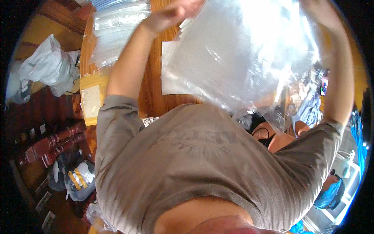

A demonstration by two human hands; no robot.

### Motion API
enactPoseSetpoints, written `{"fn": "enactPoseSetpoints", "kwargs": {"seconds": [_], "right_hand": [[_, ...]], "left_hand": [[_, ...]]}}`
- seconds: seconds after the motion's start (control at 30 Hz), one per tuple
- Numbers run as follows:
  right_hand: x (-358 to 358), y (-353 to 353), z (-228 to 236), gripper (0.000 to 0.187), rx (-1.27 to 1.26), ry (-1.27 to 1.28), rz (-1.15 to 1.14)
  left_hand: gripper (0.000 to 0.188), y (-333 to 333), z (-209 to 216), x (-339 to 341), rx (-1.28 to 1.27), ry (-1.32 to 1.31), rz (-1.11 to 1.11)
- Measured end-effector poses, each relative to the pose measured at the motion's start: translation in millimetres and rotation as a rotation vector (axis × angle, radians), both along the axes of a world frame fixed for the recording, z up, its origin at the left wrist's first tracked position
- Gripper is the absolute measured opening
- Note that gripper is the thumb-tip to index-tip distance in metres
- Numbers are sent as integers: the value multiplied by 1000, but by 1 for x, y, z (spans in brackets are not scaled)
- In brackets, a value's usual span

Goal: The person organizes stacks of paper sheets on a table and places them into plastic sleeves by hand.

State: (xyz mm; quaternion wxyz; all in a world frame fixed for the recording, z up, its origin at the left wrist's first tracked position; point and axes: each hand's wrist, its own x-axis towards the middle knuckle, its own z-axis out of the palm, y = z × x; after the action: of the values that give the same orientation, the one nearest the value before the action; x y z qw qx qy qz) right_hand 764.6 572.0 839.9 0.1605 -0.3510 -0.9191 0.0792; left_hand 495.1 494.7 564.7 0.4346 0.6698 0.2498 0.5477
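Head view, left hand [178, 11], right hand [321, 11] stretched forward flanking clear plastic [230, 50], openness and grip unclear

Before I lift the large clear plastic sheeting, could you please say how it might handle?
The clear plastic sheeting is probably floppy, as its lower edge is crinkled. It looks thin, so likely light for its size; its glossy glare suggests slipperiness.
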Motion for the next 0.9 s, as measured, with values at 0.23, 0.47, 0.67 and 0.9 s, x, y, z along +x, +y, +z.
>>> {"fn": "enactPoseSetpoints", "kwargs": {"seconds": [0.23,0.47,0.67,0.9], "right_hand": [[-40,138,-199,46,-450,-251,351],[-43,130,-397,79,-31,21,212],[-2,24,-410,56,-265,41,79],[26,-72,-442,30,-500,-108,389]], "left_hand": [[65,-30,-147,65,-721,-407,-27],[31,-65,-203,63,-997,-93,360],[34,-83,-206,78,-1037,-164,528],[37,-85,-210,92,-997,-513,661]]}}
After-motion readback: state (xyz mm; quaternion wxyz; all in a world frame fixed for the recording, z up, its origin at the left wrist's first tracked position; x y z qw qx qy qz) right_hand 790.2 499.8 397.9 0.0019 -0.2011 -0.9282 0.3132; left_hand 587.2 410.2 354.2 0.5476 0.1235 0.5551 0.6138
